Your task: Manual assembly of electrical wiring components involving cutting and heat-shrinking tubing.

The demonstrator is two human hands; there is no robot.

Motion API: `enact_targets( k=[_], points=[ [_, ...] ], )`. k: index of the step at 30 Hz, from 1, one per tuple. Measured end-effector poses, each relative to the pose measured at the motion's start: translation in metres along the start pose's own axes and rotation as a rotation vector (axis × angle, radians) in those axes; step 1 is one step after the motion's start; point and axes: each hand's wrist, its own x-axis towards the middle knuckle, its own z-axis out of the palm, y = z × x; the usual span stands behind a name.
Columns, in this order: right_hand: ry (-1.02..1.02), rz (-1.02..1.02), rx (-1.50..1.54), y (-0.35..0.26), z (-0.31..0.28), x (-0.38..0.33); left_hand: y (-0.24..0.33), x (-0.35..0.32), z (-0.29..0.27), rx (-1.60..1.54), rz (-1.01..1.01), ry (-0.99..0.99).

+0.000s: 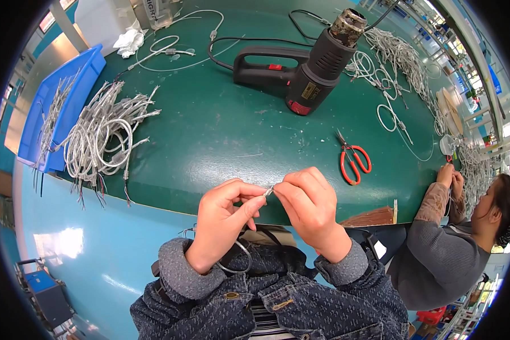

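Close to the table's near edge, my left hand [228,212] pinches the end of a thin grey-white cable [268,191] between thumb and fingertips. My right hand [313,208] meets it there, thumb and fingers closed on the same frayed-looking tip. The fine strands are too small to make out. Part of the cable hangs in a loop below my left wrist. Beyond my right hand lie red-handled pliers [354,161] with their jaws pointing away. A black heat gun [317,71] stands farther back, nozzle up.
To the left, a cable bundle [105,133] lies beside a blue tray [88,79] holding more cables. Cables pile up along the far right [402,56]. A co-worker [453,249] sits on the right, hands at the table. The heat gun's black cord [212,48] crosses the back.
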Motion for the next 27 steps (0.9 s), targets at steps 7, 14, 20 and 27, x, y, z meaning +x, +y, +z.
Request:
enact_targets(
  k=[7, 14, 20, 27],
  points=[
    [-0.01, -0.016, 0.046, 0.0, 0.004, 0.0, 0.002, -0.002, 0.001, 0.043, 0.032, 0.011],
    [-0.025, 0.022, 0.058, -0.003, 0.009, -0.004, 0.004, -0.004, 0.001, 0.074, 0.032, 0.028],
    [-0.042, -0.004, 0.058, -0.003, 0.01, -0.009, 0.003, -0.007, -0.002, 0.295, 0.101, 0.007],
    [-0.11, -0.084, 0.067, 0.003, 0.005, -0.01, 0.005, -0.009, -0.004, 0.459, 0.173, -0.028]
  ],
)
